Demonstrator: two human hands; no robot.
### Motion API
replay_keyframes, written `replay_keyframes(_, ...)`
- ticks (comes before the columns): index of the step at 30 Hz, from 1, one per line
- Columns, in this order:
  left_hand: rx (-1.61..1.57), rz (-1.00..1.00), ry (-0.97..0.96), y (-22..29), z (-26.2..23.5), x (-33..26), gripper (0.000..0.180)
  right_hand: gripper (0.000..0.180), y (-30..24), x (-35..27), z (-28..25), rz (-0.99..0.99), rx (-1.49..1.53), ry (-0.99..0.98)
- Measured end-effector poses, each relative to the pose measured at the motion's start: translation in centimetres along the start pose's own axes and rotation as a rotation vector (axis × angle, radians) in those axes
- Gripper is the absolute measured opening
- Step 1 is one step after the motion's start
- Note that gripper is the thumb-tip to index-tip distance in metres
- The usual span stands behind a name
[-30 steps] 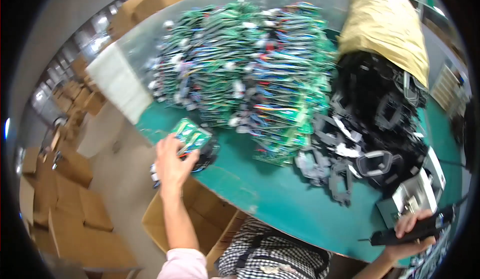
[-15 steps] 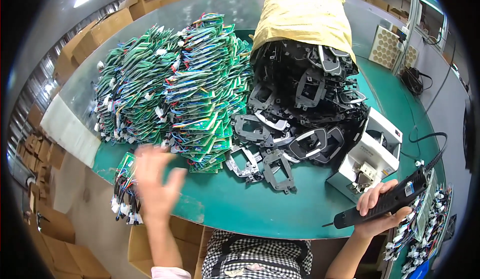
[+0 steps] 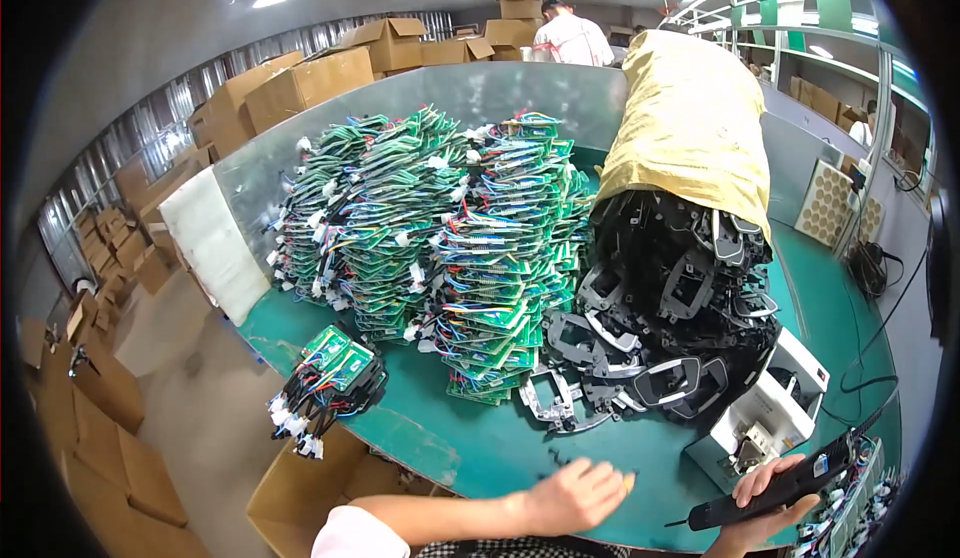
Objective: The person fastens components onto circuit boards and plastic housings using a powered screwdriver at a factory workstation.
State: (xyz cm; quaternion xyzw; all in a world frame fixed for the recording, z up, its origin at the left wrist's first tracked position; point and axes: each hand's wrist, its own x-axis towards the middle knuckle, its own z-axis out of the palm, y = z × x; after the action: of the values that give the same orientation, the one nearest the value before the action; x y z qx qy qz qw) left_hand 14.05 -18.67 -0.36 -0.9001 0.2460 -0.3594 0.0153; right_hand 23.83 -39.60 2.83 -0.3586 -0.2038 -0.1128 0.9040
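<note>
My right hand (image 3: 765, 513) grips a black electric screwdriver (image 3: 790, 491), its thin bit pointing left and its cord running up to the right. At the table's front edge my left hand (image 3: 575, 498) is closed, its fingers curled. Small dark jagged bits (image 3: 560, 461) show just beyond the knuckles; whatever the hand holds is hidden behind it. Grey-black plastic frames (image 3: 665, 383) lie loose past my left hand, spilling from a yellow sack (image 3: 690, 123). Left of them rise tall piles of green circuit boards (image 3: 490, 268) with coloured wires and white plugs.
A small bundle of boards in black housings (image 3: 335, 368) sits at the table's left edge, wires overhanging. A white boxy device (image 3: 765, 418) stands near the screwdriver. More wired boards (image 3: 860, 508) are at the right. An open carton (image 3: 300, 483) is below the table; another person (image 3: 572, 40) is beyond.
My left hand has moved right from the small board bundle and closed. A loose dark frame no longer shows at its former spot. The view has tilted up; my right hand still holds the screwdriver.
</note>
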Motion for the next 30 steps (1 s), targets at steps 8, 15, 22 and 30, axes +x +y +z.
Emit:
replay_keyframes(8, -0.443, -0.284, -0.13, 4.4, 1.4, -1.9, 0.038, 0.071, -0.8, 0.4, -1.2, 0.161, 0.09, -0.191)
replay_keyframes(15, -0.098, -0.31, 0.219, -6.1, -4.5, 2.3, 0.027, 0.071, -2.2, 0.8, -0.5, 0.124, 0.004, -0.096)
replay_keyframes(22, -0.231, -0.814, -0.09, -27.9, -11.0, 2.5, 0.032, 0.068, -3.5, 0.9, 0.2, 0.135, -0.049, -0.109)
replay_keyframes(30, -0.296, -0.785, -0.34, -31.2, -12.6, 5.2, 0.021, 0.065, -4.1, 0.6, 0.0, 0.142, -0.05, -0.092)
